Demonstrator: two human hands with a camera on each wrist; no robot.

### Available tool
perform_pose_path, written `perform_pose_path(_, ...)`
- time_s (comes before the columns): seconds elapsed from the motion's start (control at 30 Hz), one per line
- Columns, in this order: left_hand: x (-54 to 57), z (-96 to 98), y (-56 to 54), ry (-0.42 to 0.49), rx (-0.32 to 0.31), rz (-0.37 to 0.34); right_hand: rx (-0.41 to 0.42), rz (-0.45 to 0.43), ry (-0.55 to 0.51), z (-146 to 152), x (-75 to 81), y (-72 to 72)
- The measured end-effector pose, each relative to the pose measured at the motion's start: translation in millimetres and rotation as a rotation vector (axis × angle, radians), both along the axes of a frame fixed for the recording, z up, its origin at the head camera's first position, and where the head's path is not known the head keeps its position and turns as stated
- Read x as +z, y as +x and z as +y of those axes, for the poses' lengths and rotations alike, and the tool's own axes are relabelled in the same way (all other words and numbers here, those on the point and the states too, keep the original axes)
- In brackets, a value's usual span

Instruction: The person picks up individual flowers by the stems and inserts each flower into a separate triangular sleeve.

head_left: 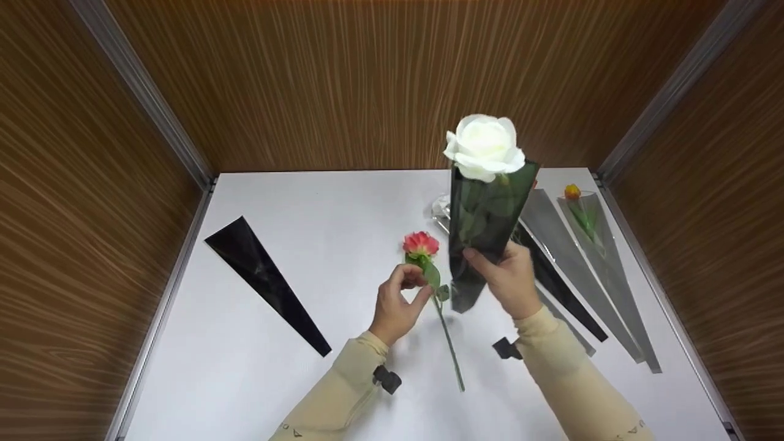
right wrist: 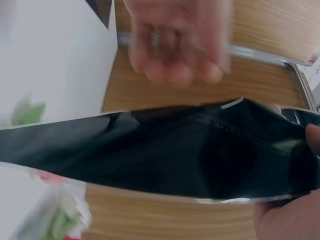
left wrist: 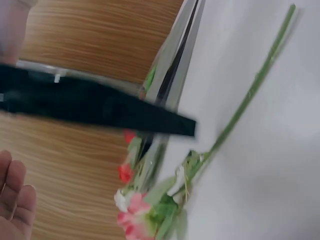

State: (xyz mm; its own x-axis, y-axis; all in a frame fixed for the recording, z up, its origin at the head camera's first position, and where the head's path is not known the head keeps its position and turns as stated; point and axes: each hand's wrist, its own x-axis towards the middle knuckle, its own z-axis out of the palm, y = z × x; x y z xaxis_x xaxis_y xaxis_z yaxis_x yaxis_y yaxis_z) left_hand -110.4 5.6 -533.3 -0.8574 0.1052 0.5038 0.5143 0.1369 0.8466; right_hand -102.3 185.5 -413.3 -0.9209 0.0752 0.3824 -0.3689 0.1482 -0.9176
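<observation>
My right hand (head_left: 514,282) grips a dark translucent wrapping sleeve (head_left: 490,211) with a white rose (head_left: 484,147) standing out of its wide top, thumb across the front. The sleeve (right wrist: 165,155) tapers to a narrow end, raised above the table. My left hand (head_left: 395,306) hovers to the left of the sleeve, fingers loosely bent and holding nothing; the right wrist view also shows this left hand (right wrist: 175,45), blurred. Beneath it on the table lies a pink flower (head_left: 421,244) with green leaves and a long bare stem (left wrist: 250,92).
A flat black sleeve (head_left: 263,275) lies on the left of the white table (head_left: 294,202). Several sleeved flowers lie slanted on the right, one with an orange bloom (head_left: 572,192). Wood-grain panels (head_left: 306,86) enclose the back and sides.
</observation>
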Motion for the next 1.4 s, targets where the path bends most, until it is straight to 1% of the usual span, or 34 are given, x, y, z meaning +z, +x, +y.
perform_pose_path(0.1, -6.3, -9.5, -2.0, -0.041, 0.012, -0.008, -0.008, -0.002, 0.012, 14.4, 8.0, -2.9)
perform_pose_path(0.17, -9.7, -16.2, -2.6, -0.066, 0.021, -0.009, 0.0, -0.021, 0.008, 25.2, 10.6, -5.9)
perform_pose_path(0.23, -12.8, -23.2, -3.2, -0.092, 0.034, -0.008, -0.009, -0.041, 0.036, 36.2, 11.1, -10.2)
perform_pose_path(0.33, -17.8, -34.4, -4.3, -0.125, 0.056, -0.01, -0.027, -0.073, 0.124, 53.2, 5.9, -17.4)
perform_pose_path(0.43, -22.6, -46.5, -4.4, -0.147, 0.075, -0.029, -0.061, -0.109, 0.23, 73.1, -16.0, -29.5)
perform_pose_path(0.5, -25.3, -54.9, -3.9, -0.17, 0.088, -0.049, -0.075, -0.142, 0.302, 84.6, -35.1, -36.8)
perform_pose_path(0.57, -27.6, -62.7, -3.4, -0.191, 0.104, -0.072, -0.093, -0.189, 0.343, 93.9, -55.4, -43.7)
perform_pose_path(0.7, -30.6, -74.7, -3.3, -0.229, 0.135, -0.112, -0.106, -0.265, 0.415, 99.5, -82.3, -51.5)
perform_pose_path(0.8, -32.6, -79.8, -3.0, -0.25, 0.145, -0.128, -0.117, -0.283, 0.472, 98.8, -98.2, -57.9)
perform_pose_path(0.9, -35.3, -82.8, -1.5, -0.256, 0.144, -0.136, -0.137, -0.297, 0.54, 96.2, -111.7, -63.8)
perform_pose_path(1.0, -38.4, -84.6, -0.2, -0.254, 0.142, -0.144, -0.133, -0.32, 0.596, 92.1, -122.0, -69.1)
perform_pose_path(1.13, -41.2, -85.8, 0.4, -0.25, 0.144, -0.147, -0.099, -0.355, 0.635, 86.3, -133.8, -76.6)
perform_pose_path(1.4, -43.2, -84.9, 3.5, -0.259, 0.147, -0.151, -0.124, -0.406, 0.723, 81.2, -156.0, -86.0)
